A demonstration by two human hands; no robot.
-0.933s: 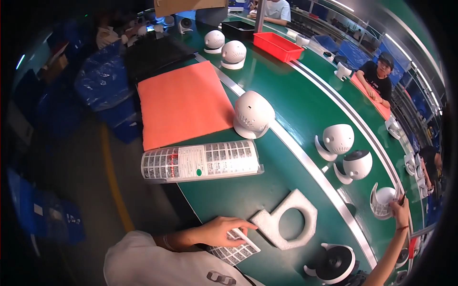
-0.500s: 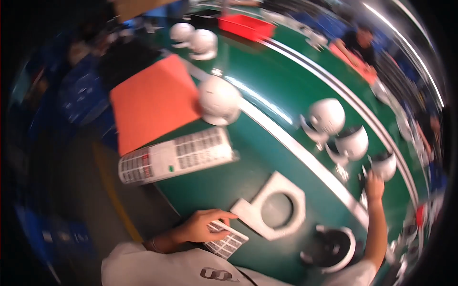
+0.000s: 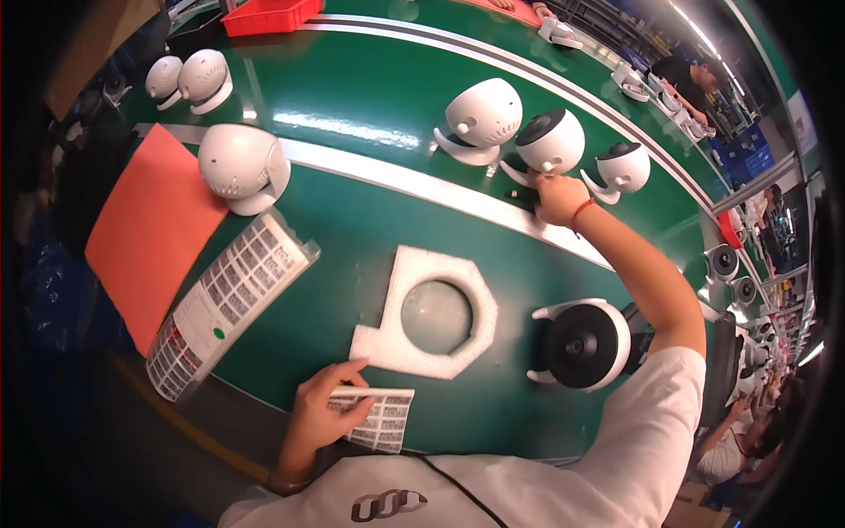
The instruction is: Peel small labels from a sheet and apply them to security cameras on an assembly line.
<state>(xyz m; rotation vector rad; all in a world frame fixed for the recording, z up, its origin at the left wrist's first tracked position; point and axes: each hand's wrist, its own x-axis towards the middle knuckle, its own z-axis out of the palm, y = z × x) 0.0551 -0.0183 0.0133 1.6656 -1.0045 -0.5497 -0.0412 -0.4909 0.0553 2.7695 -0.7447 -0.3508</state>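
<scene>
My left hand [image 3: 323, 411] pinches a small sheet of printed labels [image 3: 380, 421] near the table's front edge. With the right arm stretched out, my right hand [image 3: 562, 201] closes on the lower part of a round white camera [image 3: 563, 141] with a dark face. Its fingertips are partly hidden against the stand. On either side of that camera stand another white camera [image 3: 484, 114] and a smaller one with a dark top [image 3: 623, 167]. Nearer me, a camera [image 3: 581, 345] lies with its black lens face up. Left of it is a white foam holder [image 3: 480, 304] with a round hole.
To the left, a label sheet [image 3: 224, 304] curls beside an orange mat [image 3: 150, 229] and a white camera [image 3: 242, 167]. Two more cameras [image 3: 204, 79] stand farther back, near a red bin [image 3: 271, 16]. A white strip [image 3: 396, 189] crosses the green table. Other people work beyond.
The view has turned to the right. My right hand has moved from the rightmost of the three far cameras to the middle one. The left hand still holds the small label sheet.
</scene>
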